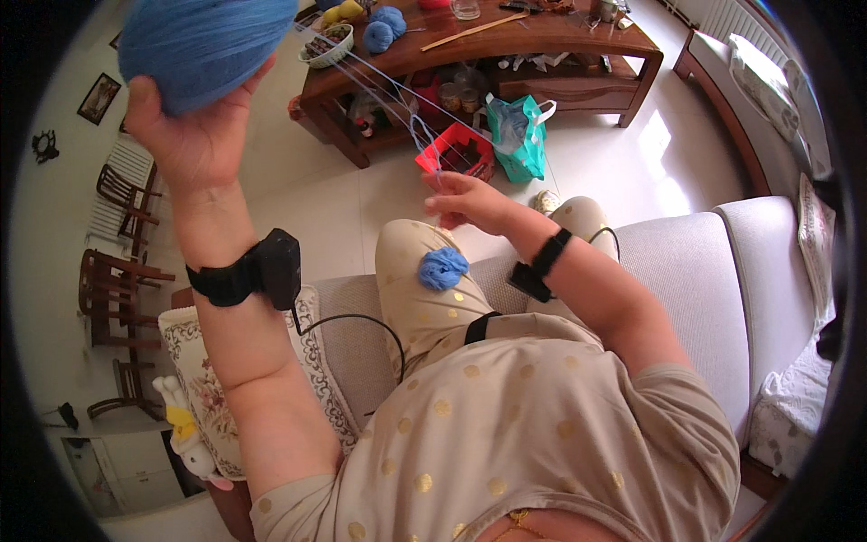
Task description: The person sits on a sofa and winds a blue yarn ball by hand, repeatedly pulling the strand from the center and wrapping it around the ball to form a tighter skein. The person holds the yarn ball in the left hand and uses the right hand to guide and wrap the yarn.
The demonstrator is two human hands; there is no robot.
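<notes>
Raised at the upper left, my left hand (196, 135) holds a large ball of blue yarn (203, 47), its top cut off by the picture's edge. Several strands of blue yarn (379, 85) stretch from beside the ball towards the middle, with a looped, tangled stretch (418, 129) above my right hand (471, 205). The fingertips of that hand have yarn at them and look closed on it. A small loose bundle of blue yarn (443, 268) rests on my thigh. Beyond the right hand, a red open box (460, 149) stands on the floor, with strands passing over it.
A wooden coffee table (576, 37) ahead bears blue yarn balls (384, 28), a basket (327, 47), a wooden stick (474, 30) and a glass (464, 8). A teal bag (518, 139) stands beside the red box. Wrist straps trail black cables (359, 316). I sit on a grey sofa (684, 284).
</notes>
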